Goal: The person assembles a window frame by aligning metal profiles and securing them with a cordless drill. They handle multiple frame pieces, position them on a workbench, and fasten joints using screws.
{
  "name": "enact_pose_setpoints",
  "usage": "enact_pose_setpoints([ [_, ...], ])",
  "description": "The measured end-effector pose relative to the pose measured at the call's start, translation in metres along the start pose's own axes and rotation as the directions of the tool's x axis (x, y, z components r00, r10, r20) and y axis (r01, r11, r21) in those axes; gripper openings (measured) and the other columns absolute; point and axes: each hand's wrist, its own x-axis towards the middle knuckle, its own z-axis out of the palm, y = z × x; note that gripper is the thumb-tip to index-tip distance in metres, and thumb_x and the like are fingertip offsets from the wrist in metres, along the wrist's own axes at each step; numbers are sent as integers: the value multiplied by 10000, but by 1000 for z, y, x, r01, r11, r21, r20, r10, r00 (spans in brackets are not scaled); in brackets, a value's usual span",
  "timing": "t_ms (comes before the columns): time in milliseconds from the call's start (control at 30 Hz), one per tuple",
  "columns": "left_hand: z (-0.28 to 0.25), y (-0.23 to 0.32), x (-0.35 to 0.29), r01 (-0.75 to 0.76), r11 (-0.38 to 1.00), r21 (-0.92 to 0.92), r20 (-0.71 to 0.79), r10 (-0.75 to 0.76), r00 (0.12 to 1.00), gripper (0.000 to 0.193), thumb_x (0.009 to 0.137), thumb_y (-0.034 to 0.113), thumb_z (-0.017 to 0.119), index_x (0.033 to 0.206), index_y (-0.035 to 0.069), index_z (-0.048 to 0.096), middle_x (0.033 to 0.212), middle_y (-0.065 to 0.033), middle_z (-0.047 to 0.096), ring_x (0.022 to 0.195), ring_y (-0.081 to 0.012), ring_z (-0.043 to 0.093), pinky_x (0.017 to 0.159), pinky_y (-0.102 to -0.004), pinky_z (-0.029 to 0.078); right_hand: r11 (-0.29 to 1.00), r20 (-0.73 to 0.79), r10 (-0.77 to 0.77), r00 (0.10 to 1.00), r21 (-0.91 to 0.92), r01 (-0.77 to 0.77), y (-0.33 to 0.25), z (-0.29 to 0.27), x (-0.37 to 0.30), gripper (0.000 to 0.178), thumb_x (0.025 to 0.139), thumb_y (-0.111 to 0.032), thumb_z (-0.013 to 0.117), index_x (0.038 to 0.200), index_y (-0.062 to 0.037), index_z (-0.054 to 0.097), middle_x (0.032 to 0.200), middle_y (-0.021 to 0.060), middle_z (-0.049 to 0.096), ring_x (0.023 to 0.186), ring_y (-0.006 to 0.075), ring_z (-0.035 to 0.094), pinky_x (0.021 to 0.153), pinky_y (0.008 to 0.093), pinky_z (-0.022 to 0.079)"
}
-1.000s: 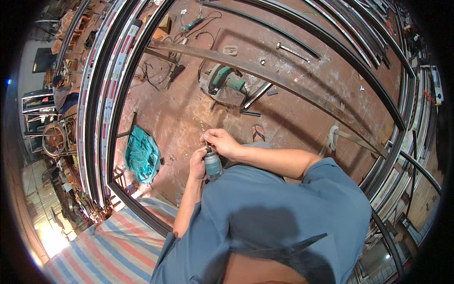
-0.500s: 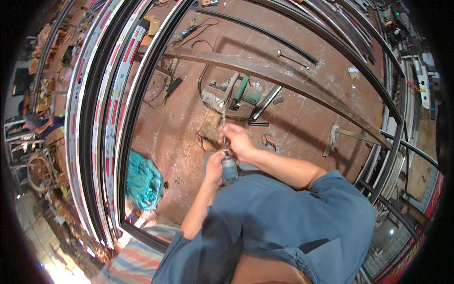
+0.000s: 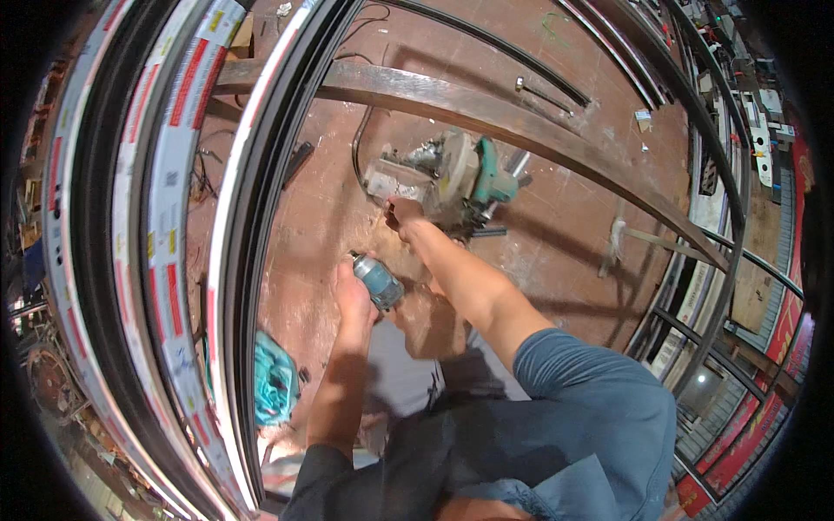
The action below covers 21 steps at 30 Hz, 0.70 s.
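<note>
In my left hand (image 3: 349, 293) is a teal-and-grey cordless drill (image 3: 379, 283), its metal chuck pointing up and to the left. The fingers wrap round the drill's body and partly cover it. My right hand (image 3: 404, 215) is stretched forward, its fingers curled together at the near edge of a green cut-off saw (image 3: 493, 176) on the floor. Those fingers overlap the saw's grey metal base (image 3: 395, 181) in the picture. Whatever they may pinch is too small to make out.
Tall framed profiles (image 3: 261, 174) with striped tape rise close on my left. A brown metal bar (image 3: 486, 113) crosses beyond the saw. A hammer-like tool (image 3: 540, 94) lies past it. A teal cloth bundle (image 3: 274, 379) sits at lower left, and dark frame bars (image 3: 734, 226) stand right.
My right hand has left the drill's chuck and reached forward to the saw's base. My left hand has moved left with the drill, and my body leans further forward.
</note>
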Motion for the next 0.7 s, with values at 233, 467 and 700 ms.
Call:
enact_pose_setpoints([
  [233, -9, -32, 214, -371, 913, 169, 103, 358, 928, 370, 1159, 257, 479, 1204, -8, 734, 1115, -147, 793, 957, -247, 751, 862, -372, 607, 952, -38, -293, 955, 85, 296, -60, 84, 270, 185, 1022, -234, 783, 897, -103, 740, 704, 30, 670, 570, 173, 631, 463, 366, 457],
  [467, -24, -97, 344, -168, 907, -386, 412, 332, 849, 392, 1149, 366, 556, 1259, 28, 723, 1169, -152, 756, 1063, -276, 726, 946, -425, 605, 626, -329, -774, 542, -527, 575, -216, 29, 584, 292, 1006, -295, 764, 939, -12, 792, 816, 127, 783, 676, 252, 749, 617, 427, 581],
  [700, -79, -73, 356, -332, 936, -115, 200, 349, 915, 383, 1127, 408, 606, 1233, 65, 739, 1165, -130, 768, 1048, -258, 736, 931, -424, 620, 582, -279, -790, 546, -623, 523, -175, 118, 547, 467, 1005, -397, 772, 1155, 44, 798, 1153, 289, 815, 1193, 433, 785, 1091, 518, 597],
])
